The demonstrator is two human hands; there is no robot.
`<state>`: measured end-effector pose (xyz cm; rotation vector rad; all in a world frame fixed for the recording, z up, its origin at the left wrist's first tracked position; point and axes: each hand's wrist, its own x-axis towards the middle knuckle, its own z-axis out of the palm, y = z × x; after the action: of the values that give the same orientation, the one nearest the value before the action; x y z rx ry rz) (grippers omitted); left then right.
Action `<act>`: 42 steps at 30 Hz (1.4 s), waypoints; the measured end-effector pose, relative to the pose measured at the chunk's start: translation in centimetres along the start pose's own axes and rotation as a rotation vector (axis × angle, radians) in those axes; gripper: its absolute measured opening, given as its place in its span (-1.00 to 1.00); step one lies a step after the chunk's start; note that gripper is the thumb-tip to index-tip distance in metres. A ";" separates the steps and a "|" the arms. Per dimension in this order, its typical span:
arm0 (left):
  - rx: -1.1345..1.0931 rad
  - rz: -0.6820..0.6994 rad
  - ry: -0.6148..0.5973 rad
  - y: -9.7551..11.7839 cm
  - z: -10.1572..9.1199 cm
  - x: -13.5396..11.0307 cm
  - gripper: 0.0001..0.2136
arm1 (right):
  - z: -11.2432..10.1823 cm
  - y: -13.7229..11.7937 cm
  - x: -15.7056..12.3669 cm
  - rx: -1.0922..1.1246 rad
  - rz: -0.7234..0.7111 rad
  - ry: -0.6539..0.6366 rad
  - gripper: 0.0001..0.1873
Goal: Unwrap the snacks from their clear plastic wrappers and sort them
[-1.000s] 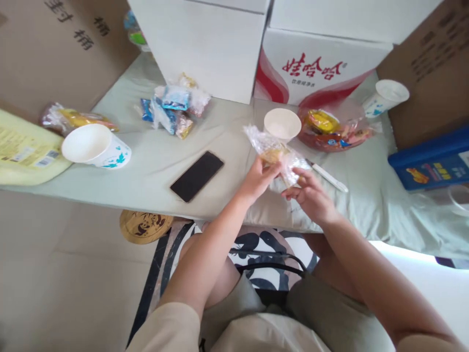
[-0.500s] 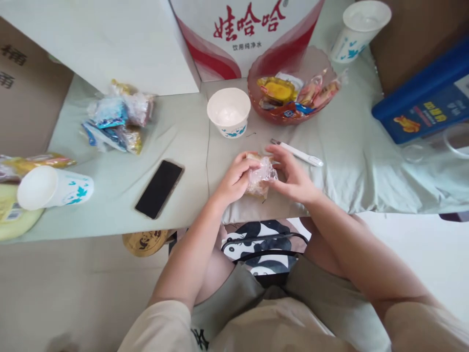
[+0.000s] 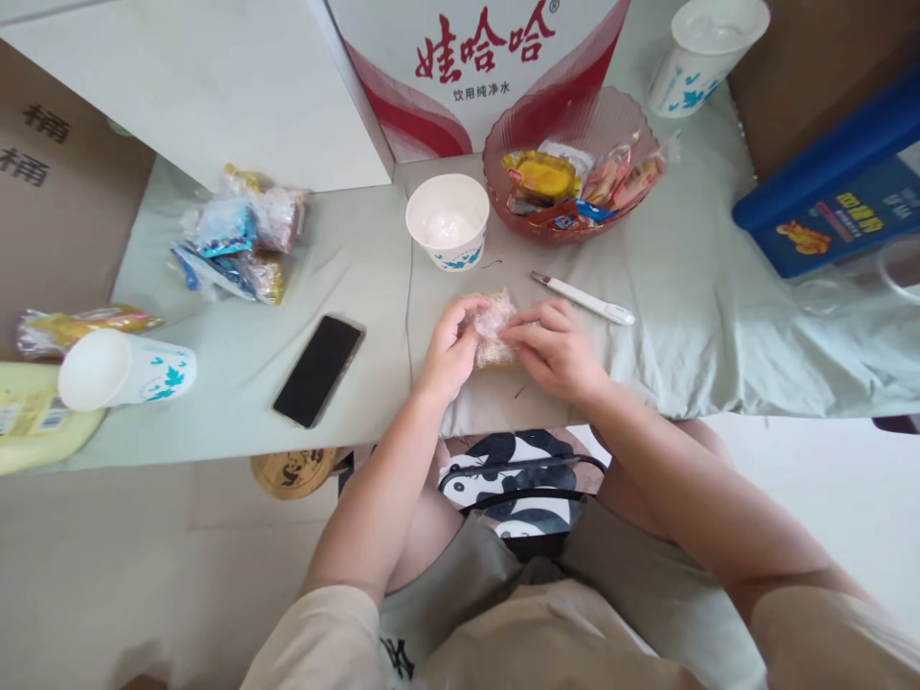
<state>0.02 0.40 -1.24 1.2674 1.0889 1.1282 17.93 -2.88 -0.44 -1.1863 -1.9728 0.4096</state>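
A small pale-yellow snack packet (image 3: 495, 331) in crinkled clear plastic is between my hands, just above or on the cloth near the table's front edge. My left hand (image 3: 451, 350) grips its left side, thumb and fingers closed round it. On its right, my right hand (image 3: 557, 347) has its fingertips pinched together at the plastic. What exactly those fingertips hold is too small to see. Behind my right hand lies a white utility knife (image 3: 586, 298). A white paper cup (image 3: 447, 222) stands beyond the packet.
A pink bowl (image 3: 575, 225) of wrapped snacks stands behind the knife. To the left lie a phone (image 3: 318, 371), several snack packets (image 3: 234, 235) and a tipped paper cup (image 3: 154, 369). A white water carton (image 3: 481, 86) borders the back. Another cup (image 3: 708, 57) and a blue package (image 3: 826, 201) stand right.
My right hand has closed from spread fingers to a pinch at the packet's right side. The packet has shifted slightly left and turned in my left hand.
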 end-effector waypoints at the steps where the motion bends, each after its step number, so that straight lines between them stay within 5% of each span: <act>1: -0.069 -0.043 0.031 0.1 0.0 0.2 -0.81 | 0.2 -0.1 -0.1 -0.039 0.007 -0.025 -0.67; 5: -0.357 -0.189 0.118 0.5 -0.1 1.0 -0.78 | 0.6 -0.5 -0.2 -0.117 -0.013 -0.154 -0.54; 8: -0.387 -0.125 0.171 0.7 -0.4 1.4 -0.74 | -0.2 0.1 0.0 -0.162 0.009 -0.150 -0.59; 12: -0.336 -0.021 0.194 0.4 -1.0 1.6 -0.60 | -2.3 1.9 -0.2 -0.441 0.368 0.052 -0.58; 15: -0.266 0.014 0.167 0.0 -1.3 1.5 -0.59 | -3.5 3.1 -0.7 -0.560 0.511 0.029 -0.58; 21: -0.008 0.127 0.132 -1.0 -1.5 1.5 -0.43 | -3.7 2.3 -0.6 -0.218 0.516 0.061 -0.65; 26: 0.246 0.194 0.074 -1.3 -1.5 1.1 -0.36 | -2.3 -0.4 0.0 0.220 0.529 -0.074 -0.61; 31: 0.204 0.201 0.083 -1.1 -1.3 1.0 -0.39 | -1.0 -0.9 0.5 0.120 0.374 -0.090 -0.64; 38: -0.136 0.105 0.389 0.3 -3.1 2.0 -0.48 | -1.5 0.9 0.1 -0.204 0.349 -0.046 -0.62; 42: -0.099 0.022 0.260 0.4 -2.7 1.3 -0.45 | -2.6 2.3 0.0 -0.365 0.506 0.029 -0.60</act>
<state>-2.46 2.09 -0.87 1.0785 1.1959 1.3750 21.31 -2.03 -0.16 -1.9241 -1.7515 0.2838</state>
